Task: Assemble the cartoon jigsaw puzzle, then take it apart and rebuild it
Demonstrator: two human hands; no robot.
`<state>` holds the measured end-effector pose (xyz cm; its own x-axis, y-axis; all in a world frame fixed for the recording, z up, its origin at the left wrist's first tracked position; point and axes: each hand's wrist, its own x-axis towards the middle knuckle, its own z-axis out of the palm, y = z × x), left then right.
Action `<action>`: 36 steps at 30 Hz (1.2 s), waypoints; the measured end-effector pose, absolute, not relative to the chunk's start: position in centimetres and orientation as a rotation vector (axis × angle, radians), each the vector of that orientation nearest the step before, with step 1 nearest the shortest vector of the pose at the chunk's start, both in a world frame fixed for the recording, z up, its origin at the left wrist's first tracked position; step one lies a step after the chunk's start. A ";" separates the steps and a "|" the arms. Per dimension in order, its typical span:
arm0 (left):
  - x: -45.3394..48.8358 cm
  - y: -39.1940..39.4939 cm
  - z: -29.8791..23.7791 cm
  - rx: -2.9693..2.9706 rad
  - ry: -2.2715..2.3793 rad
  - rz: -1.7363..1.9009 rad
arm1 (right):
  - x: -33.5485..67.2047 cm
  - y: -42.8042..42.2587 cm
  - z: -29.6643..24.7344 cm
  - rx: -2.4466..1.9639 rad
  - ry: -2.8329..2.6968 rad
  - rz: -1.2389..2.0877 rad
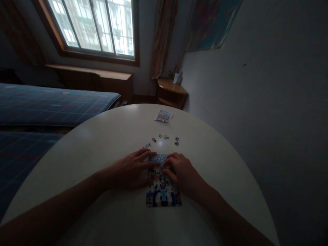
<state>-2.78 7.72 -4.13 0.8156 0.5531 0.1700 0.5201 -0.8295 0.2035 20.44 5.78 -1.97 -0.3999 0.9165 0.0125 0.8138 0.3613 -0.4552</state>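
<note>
White table [102, 143]: both hands, left [132, 169] & right [183, 172], flat on puzzle [162, 194].

dim room, daylight from window [93, 25], soft glare on table [107, 136], edges warped.

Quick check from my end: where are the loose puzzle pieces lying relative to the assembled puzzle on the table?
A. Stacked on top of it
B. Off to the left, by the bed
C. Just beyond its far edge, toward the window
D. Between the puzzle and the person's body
C: the loose pieces lie scattered on the white table just past the far edge of the puzzle, on which the left hand and right hand rest.
</note>
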 end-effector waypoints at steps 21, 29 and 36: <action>-2.5 7.2 -3.8 2.931 0.840 0.298 | 22.6 6.7 -1.3 -1.521 -2.383 0.524; -2.5 7.3 -4.1 2.886 0.791 0.368 | 22.6 6.4 -1.2 -1.464 -2.413 0.485; -2.2 7.2 -4.2 2.868 0.745 0.349 | 21.9 5.7 -2.0 -1.405 -2.490 0.466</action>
